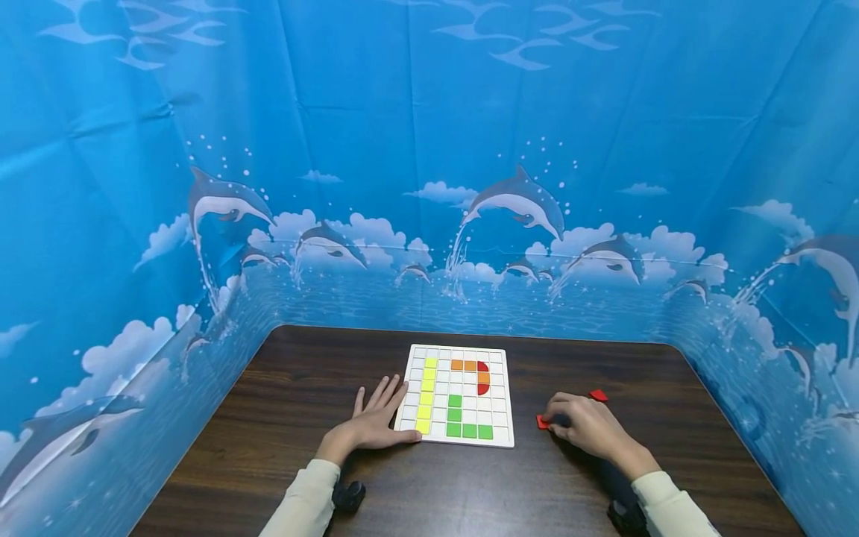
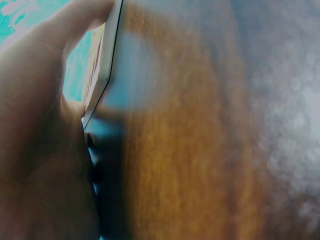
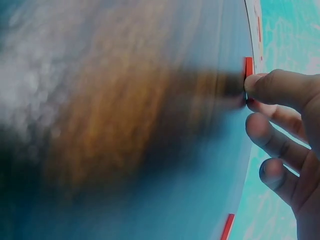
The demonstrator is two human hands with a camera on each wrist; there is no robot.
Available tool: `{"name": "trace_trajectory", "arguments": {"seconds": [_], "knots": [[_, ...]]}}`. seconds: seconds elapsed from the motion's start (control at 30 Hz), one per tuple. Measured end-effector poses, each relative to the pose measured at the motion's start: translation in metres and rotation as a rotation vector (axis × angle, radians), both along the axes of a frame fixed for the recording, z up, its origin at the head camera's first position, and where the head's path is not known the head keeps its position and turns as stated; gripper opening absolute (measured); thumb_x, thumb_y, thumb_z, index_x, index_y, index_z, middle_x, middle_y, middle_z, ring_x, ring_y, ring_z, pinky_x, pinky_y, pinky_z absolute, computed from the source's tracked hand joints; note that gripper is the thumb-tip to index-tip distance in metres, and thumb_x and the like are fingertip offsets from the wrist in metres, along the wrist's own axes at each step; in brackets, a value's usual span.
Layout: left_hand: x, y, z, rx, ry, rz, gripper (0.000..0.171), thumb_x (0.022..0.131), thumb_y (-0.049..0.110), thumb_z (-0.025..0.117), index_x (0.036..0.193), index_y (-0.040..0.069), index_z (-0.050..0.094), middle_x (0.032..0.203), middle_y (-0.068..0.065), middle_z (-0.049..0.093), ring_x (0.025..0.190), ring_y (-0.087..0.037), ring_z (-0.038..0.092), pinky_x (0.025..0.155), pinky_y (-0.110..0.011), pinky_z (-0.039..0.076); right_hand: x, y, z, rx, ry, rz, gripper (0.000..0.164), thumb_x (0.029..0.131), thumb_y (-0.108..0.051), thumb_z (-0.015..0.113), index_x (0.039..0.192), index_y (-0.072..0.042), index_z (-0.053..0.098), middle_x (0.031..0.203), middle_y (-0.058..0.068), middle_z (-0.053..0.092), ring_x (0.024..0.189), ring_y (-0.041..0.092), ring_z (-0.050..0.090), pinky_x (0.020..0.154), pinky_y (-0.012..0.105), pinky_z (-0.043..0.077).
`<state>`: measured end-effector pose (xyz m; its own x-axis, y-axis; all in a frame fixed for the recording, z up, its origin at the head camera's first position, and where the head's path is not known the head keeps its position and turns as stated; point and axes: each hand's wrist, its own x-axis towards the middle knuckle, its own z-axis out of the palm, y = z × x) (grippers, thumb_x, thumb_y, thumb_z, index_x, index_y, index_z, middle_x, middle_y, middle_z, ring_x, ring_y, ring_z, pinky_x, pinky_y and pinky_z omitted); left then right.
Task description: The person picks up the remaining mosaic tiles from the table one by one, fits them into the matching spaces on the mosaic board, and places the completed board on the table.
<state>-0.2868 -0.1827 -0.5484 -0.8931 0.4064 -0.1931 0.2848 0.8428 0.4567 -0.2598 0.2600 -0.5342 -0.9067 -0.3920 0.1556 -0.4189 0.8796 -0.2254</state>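
Observation:
A white grid board [image 1: 497, 408] lies on the table, bearing a column of yellow tiles [image 1: 426, 388], an L of green tiles [image 1: 454, 415], and orange tiles [image 1: 464, 365] with red curved pieces [image 1: 483, 389] at the upper right. My left hand [image 1: 372, 423] rests at the board's left side, fingers spread, thumb along its lower left corner. The board's edge [image 2: 103, 70] shows by that thumb in the left wrist view. Right of the board, my right hand [image 1: 590, 425] pinches a flat red piece [image 3: 248, 66] at the tabletop between thumb and forefinger; its full shape is hidden.
Another red piece [image 1: 599, 395] lies on the dark wooden table [image 1: 282, 418] just behind my right hand. Blue curtains [image 1: 376, 149] printed with dolphins stand around the table's back and sides.

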Motion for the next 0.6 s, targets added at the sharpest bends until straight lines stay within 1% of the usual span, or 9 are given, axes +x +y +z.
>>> {"name": "trace_trajectory", "arguments": {"seconds": [0.1, 0.2, 0.27, 0.37, 0.43, 0.47, 0.5, 0.53, 0.6], "knots": [[0.001, 0.001, 0.004, -0.028, 0.000, 0.003, 0.117, 0.089, 0.081, 0.063, 0.174, 0.019, 0.013, 0.182, -0.008, 0.003, 0.169, -0.034, -0.002, 0.128, -0.071, -0.007, 0.000, -0.001, 0.001, -0.007, -0.005, -0.013, 0.013, 0.085, -0.017, 0.089, 0.093, -0.026, 0.083, 0.106, -0.010, 0.074, 0.080, 0.007, 0.068, 0.066, 0.028, 0.055], [-0.001, 0.000, -0.004, -0.024, 0.012, 0.006, 0.118, 0.087, 0.085, 0.061, 0.174, 0.021, 0.012, 0.182, -0.006, 0.001, 0.169, -0.032, -0.004, 0.129, -0.069, -0.009, 0.001, -0.003, 0.002, -0.015, -0.013, -0.031, 0.012, 0.086, -0.018, 0.089, 0.091, -0.027, 0.083, 0.105, -0.010, 0.073, 0.080, 0.006, 0.068, 0.066, 0.028, 0.055], [-0.004, -0.001, -0.008, -0.017, 0.018, 0.009, 0.119, 0.086, 0.085, 0.062, 0.174, 0.021, 0.013, 0.182, -0.006, 0.002, 0.169, -0.032, -0.003, 0.128, -0.070, -0.009, 0.001, -0.005, 0.002, -0.020, -0.017, -0.043, 0.011, 0.086, -0.019, 0.089, 0.091, -0.027, 0.082, 0.105, -0.010, 0.073, 0.080, 0.006, 0.067, 0.066, 0.028, 0.054], [-0.003, -0.001, -0.007, -0.022, 0.011, 0.009, 0.119, 0.086, 0.086, 0.062, 0.174, 0.022, 0.012, 0.182, -0.004, 0.001, 0.169, -0.031, -0.004, 0.129, -0.069, -0.010, 0.001, -0.006, 0.002, -0.033, -0.017, -0.052, 0.011, 0.087, -0.019, 0.088, 0.091, -0.027, 0.082, 0.106, -0.010, 0.072, 0.081, 0.006, 0.066, 0.066, 0.027, 0.053], [-0.002, 0.000, -0.004, -0.016, 0.006, 0.006, 0.119, 0.087, 0.084, 0.062, 0.174, 0.021, 0.012, 0.182, -0.006, 0.002, 0.169, -0.033, -0.004, 0.128, -0.070, -0.010, 0.001, -0.007, 0.002, -0.042, -0.013, -0.052, 0.010, 0.087, -0.019, 0.088, 0.091, -0.027, 0.082, 0.106, -0.011, 0.072, 0.081, 0.005, 0.066, 0.066, 0.027, 0.053], [-0.001, -0.001, -0.005, -0.008, 0.014, 0.005, 0.120, 0.086, 0.087, 0.061, 0.174, 0.022, 0.011, 0.182, -0.006, 0.001, 0.169, -0.032, -0.004, 0.128, -0.070, -0.011, 0.001, -0.007, 0.002, -0.048, -0.012, -0.051, 0.010, 0.087, -0.019, 0.088, 0.091, -0.027, 0.082, 0.106, -0.011, 0.072, 0.081, 0.005, 0.066, 0.066, 0.027, 0.053], [0.000, -0.001, -0.003, -0.004, 0.010, 0.003, 0.120, 0.086, 0.088, 0.059, 0.174, 0.022, 0.010, 0.182, -0.006, 0.000, 0.169, -0.033, -0.005, 0.128, -0.070, -0.011, 0.000, -0.007, 0.003, -0.054, -0.007, -0.049, 0.010, 0.087, -0.019, 0.088, 0.091, -0.027, 0.082, 0.106, -0.011, 0.072, 0.081, 0.005, 0.066, 0.066, 0.027, 0.053], [-0.001, -0.002, -0.008, 0.005, 0.024, 0.000, 0.121, 0.085, 0.089, 0.058, 0.174, 0.023, 0.010, 0.182, -0.005, 0.000, 0.169, -0.033, -0.005, 0.127, -0.071, -0.011, 0.000, -0.007, 0.003, -0.058, -0.003, -0.046, 0.010, 0.088, -0.018, 0.088, 0.091, -0.027, 0.082, 0.106, -0.011, 0.072, 0.081, 0.005, 0.066, 0.066, 0.027, 0.053], [-0.001, -0.002, -0.007, 0.021, 0.032, -0.003, 0.122, 0.084, 0.091, 0.058, 0.174, 0.024, 0.011, 0.182, -0.006, 0.001, 0.169, -0.033, -0.004, 0.127, -0.072, -0.011, 0.000, -0.007, 0.002, -0.071, 0.004, -0.041, 0.011, 0.088, -0.018, 0.087, 0.091, -0.027, 0.083, 0.106, -0.011, 0.072, 0.079, 0.004, 0.065, 0.064, 0.026, 0.051]]}}
